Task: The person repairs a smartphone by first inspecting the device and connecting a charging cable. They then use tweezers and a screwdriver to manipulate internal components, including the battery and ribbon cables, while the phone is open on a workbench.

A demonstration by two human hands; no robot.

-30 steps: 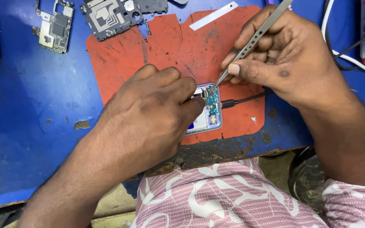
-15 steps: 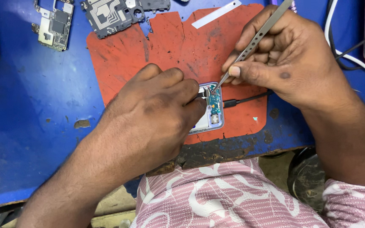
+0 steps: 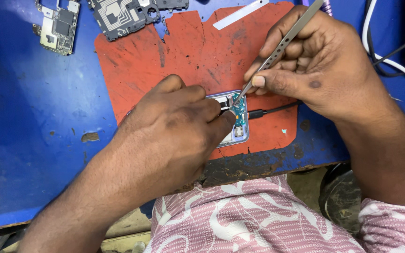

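Observation:
An opened phone (image 3: 238, 117) with its back off lies on a worn red mat (image 3: 179, 51), a green circuit board showing at its lower end. My left hand (image 3: 174, 131) lies over most of the phone and presses it down, fingers curled on its edge. My right hand (image 3: 312, 65) pinches metal tweezers (image 3: 277, 47), whose tips touch the board at the phone's end. A black cable (image 3: 273, 111) is plugged into the phone's right end.
A blue table (image 3: 38, 131) carries the mat. A bare circuit board (image 3: 58, 26) and a dark phone frame part (image 3: 127, 14) lie at the top left. A thin white strip (image 3: 240, 14) rests on the mat's top. White and black cables (image 3: 380, 51) run at the right.
The tweezers' tips have shifted slightly over the board. My left hand stays on the phone.

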